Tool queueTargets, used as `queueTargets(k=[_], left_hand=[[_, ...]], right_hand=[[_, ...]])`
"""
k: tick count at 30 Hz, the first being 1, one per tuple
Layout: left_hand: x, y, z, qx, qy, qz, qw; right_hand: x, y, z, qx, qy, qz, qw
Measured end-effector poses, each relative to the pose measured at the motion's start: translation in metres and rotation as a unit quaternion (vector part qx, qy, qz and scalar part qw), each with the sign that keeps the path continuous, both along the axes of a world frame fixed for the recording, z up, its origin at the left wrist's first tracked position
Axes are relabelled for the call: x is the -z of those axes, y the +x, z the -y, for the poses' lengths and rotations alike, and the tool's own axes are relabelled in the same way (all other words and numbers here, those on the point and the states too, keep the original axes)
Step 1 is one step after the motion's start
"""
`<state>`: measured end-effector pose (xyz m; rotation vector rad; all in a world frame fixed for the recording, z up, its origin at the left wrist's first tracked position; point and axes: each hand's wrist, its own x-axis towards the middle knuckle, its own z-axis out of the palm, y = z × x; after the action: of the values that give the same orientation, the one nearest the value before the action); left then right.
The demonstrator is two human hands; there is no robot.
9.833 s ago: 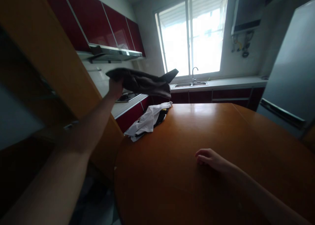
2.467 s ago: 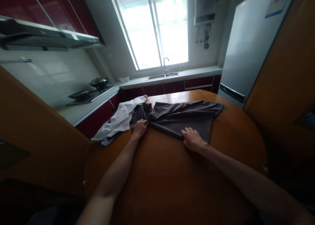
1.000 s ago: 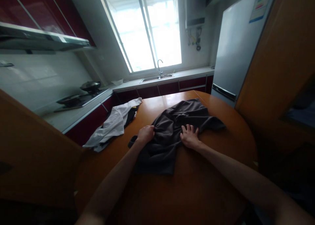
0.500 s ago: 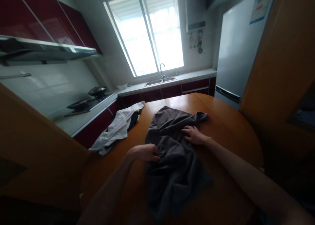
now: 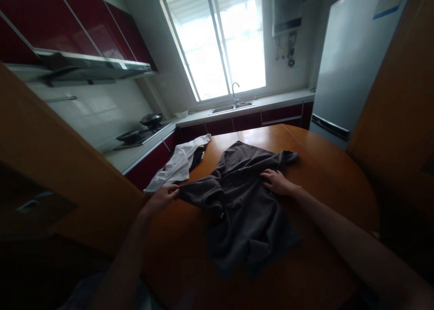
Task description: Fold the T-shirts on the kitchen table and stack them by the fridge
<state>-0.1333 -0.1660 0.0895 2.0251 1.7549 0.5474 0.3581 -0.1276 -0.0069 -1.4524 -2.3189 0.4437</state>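
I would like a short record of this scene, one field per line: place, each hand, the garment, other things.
place: kitchen, round wooden table
left hand: pinches a sleeve of the grey shirt, stretched to the left
right hand: open, flat on the shirt's upper part
grey shirt: rumpled, lying on the table
other things: white garment at the table's far left edge; sink under the window; fridge at right

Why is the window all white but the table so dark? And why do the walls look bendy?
Head view: the window is blown out by daylight, so the dark shirt and the table fall in shadow; head view again: the wide lens bows the fridge and cupboards at the edges.
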Motion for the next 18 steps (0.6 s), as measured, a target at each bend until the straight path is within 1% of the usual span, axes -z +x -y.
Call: queueTargets(k=[2,3,4,5,6,7,8,9,11,12,13,14,15,18], left_hand=[[0.011,-0.032,0.0,-0.079,0.003,-0.006,0.997],[0.017,-0.043,0.001,-0.12,0.017,-0.015,0.993],[0.023,-0.05,0.004,-0.157,0.042,-0.025,0.986],[0.028,-0.052,0.007,-0.188,0.078,-0.034,0.978],[0.032,-0.051,0.012,-0.206,0.118,-0.039,0.971],[0.034,-0.045,0.017,-0.21,0.152,-0.038,0.965],[0.035,-0.037,0.023,-0.2,0.174,-0.031,0.964],[0.034,-0.027,0.028,-0.175,0.179,-0.02,0.968],[0.032,-0.008,0.037,-0.104,0.158,-0.002,0.982],[0.032,-0.001,0.039,-0.069,0.144,0.0,0.987],[0.032,0.003,0.039,-0.042,0.134,0.0,0.99],[0.034,0.004,0.038,-0.03,0.131,-0.001,0.991],[0.037,0.002,0.035,-0.036,0.133,0.0,0.99],[0.051,-0.015,0.022,-0.115,0.144,0.0,0.983]], right_hand=[[-0.003,-0.001,0.001,0.01,0.002,-0.004,1.0],[-0.007,-0.002,0.002,0.017,0.007,-0.005,1.0],[-0.012,-0.004,0.004,0.024,0.016,-0.008,1.0],[-0.018,-0.007,0.007,0.032,0.026,-0.012,0.999],[-0.025,-0.011,0.012,0.042,0.035,-0.016,0.998],[-0.033,-0.015,0.019,0.052,0.04,-0.018,0.998],[-0.04,-0.02,0.028,0.061,0.042,-0.018,0.997],[-0.047,-0.026,0.039,0.069,0.041,-0.013,0.997],[-0.057,-0.034,0.066,0.064,0.039,0.01,0.997],[-0.059,-0.036,0.081,0.057,0.042,0.024,0.997],[-0.058,-0.035,0.096,0.051,0.045,0.042,0.997],[-0.056,-0.031,0.11,0.058,0.049,0.062,0.995],[-0.052,-0.024,0.123,0.078,0.055,0.085,0.992],[-0.034,0.007,0.152,0.147,0.045,0.155,0.976]])
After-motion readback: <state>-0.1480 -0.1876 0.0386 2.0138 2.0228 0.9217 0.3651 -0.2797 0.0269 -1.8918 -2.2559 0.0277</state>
